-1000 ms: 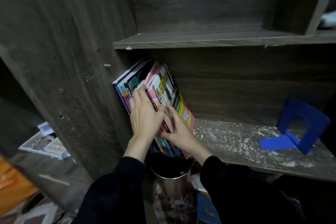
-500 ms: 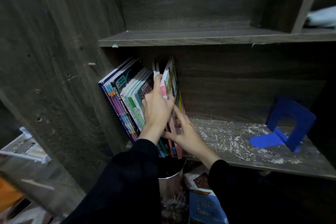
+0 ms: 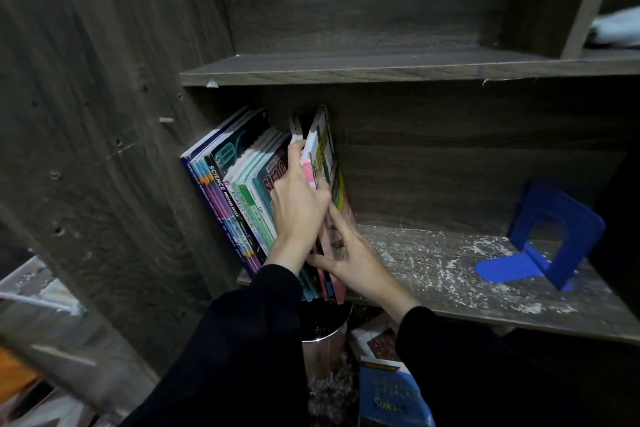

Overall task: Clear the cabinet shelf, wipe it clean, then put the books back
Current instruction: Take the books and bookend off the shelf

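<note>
Hidden or unclear: the left hand (image 3: 298,204) covers the middle of the books (image 3: 242,198), and its fingertips go out of sight in a gap in the row. Both forearms, in dark sleeves, hide the lower spines. Below the hands, a shiny metal cylinder (image 3: 322,340) is partly covered by the left sleeve, and its contents cannot be made out. A blue book (image 3: 391,395) beneath the right wrist is blurred.

Orientation: the books stand on their lower edges at the left end of the shelf (image 3: 450,274), spines facing the viewer and long axes upright. Those left of the left hand lean with their tops toward the cabinet side panel (image 3: 104,114). The outermost book, at the right hand (image 3: 356,263), stands nearer to vertical.

Writing: one dark spine left of the left hand reads "SCIENCE", with smaller text after it that appears to read "PROCESS SKILLS". Other spine lettering is too small to read with confidence.

Hands: the left hand's fingers curl over a pink-edged book (image 3: 308,173) and grip it near its top. The right hand has its fingers straight and spread, pressed flat on the outermost cover, with the thumb across the lower spines.

Well to the right of the right hand, a blue bookend (image 3: 550,239) stands on the shelf among white flecks.
</note>
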